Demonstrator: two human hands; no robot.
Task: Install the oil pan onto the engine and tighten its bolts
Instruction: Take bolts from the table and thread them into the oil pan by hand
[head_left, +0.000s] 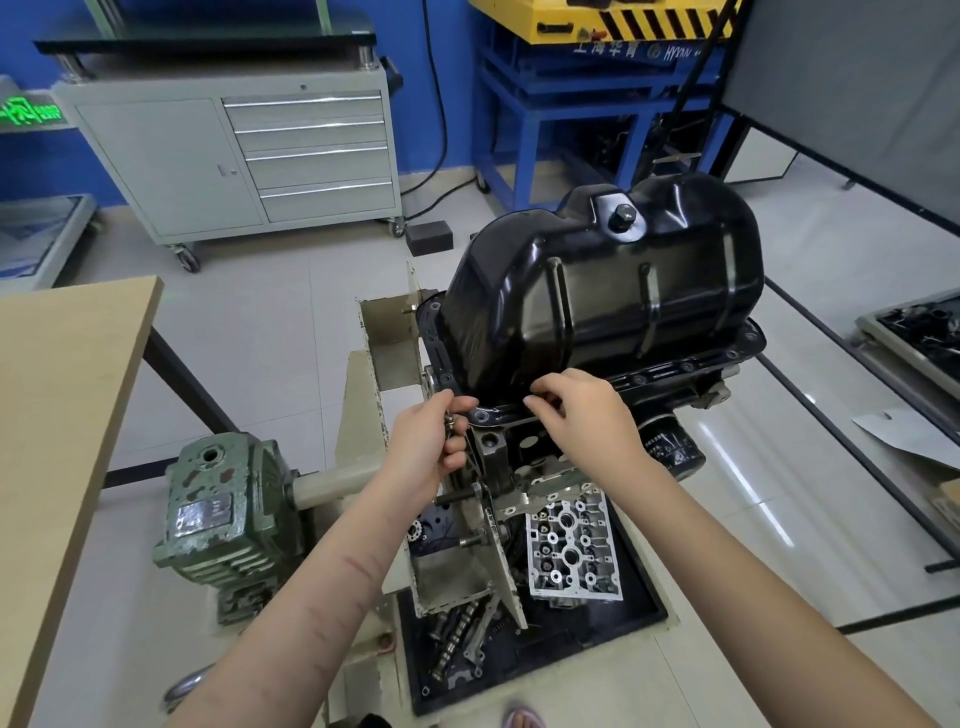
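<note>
Glossy black stamped-steel oil pan (597, 296) sits on the engine (524, 457) at frame centre; left hand (431, 441) clutches small metal bolts (449, 422), right hand (582, 410) pinches at the pan's near flange.

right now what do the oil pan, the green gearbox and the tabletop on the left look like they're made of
Oil pan: likely stamped sheet metal in glossy black paint, given pressed ribs and bright reflections.
Green gearbox: probably cast metal, ribbed, green paint chipped to rusty patches.
Tabletop: looks like matte light wood or laminate; cannot tell which.
</note>
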